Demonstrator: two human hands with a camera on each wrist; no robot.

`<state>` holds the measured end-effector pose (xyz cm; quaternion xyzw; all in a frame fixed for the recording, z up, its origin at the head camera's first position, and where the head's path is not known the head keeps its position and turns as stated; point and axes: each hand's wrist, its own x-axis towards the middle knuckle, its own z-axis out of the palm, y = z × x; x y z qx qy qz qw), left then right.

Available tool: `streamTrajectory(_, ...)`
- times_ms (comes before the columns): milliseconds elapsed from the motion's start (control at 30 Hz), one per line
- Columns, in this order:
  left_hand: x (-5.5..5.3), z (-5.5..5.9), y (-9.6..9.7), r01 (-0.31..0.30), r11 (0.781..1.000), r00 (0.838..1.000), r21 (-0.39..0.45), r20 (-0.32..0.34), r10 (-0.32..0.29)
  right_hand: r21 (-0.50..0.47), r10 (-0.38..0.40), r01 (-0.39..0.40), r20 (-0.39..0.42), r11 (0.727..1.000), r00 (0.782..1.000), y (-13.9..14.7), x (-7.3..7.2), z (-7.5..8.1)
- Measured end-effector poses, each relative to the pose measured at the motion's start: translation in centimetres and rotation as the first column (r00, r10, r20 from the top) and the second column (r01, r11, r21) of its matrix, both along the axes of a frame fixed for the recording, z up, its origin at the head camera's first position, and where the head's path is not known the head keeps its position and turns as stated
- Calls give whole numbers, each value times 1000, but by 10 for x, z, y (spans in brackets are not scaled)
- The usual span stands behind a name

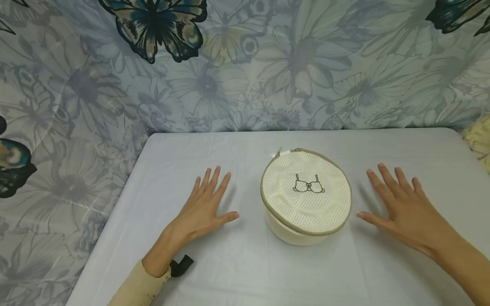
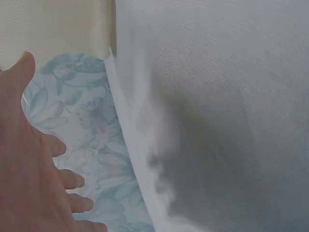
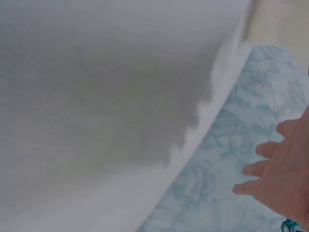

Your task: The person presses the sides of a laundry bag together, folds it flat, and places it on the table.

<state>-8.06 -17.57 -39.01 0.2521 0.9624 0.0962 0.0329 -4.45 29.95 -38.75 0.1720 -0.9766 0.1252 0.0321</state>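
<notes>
Holding the left hand (image 1: 204, 208) spread, with fingers straight, above the white-covered desk (image 1: 237, 276). Holding the right hand (image 1: 407, 216) spread likewise. Between the two hands, can see a round cream zipped case (image 1: 306, 208), right of the left thumb and just beside the right one. Beyond the fingertips, can see flower-patterned cloth (image 1: 237, 89).

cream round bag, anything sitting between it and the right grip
No object: in the head view, only white tablecloth with a soft shadow lies between the cream round bag and the right grip.
</notes>
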Motion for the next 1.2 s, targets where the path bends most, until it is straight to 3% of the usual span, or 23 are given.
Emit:
streamTrajectory(500, 6, 17, 10, 46, 997, 999, 56, -19, -45, -45, 56, -58, -47, 997, 997, -9, 1, 30)
streamTrajectory(700, 7, 24, 13, 96, 992, 994, 83, -54, -91, -80, 75, -79, -48, 994, 996, -13, 2, 39)
streamTrajectory(900, 6, 30, 17, 150, 982, 986, 118, -87, -140, -144, 54, -52, 9, 988, 999, -20, 5, 49)
streamTrajectory(1200, 2, 37, 25, 227, 961, 969, 159, -139, -206, -159, 37, -27, 61, 987, 997, -28, 9, 59)
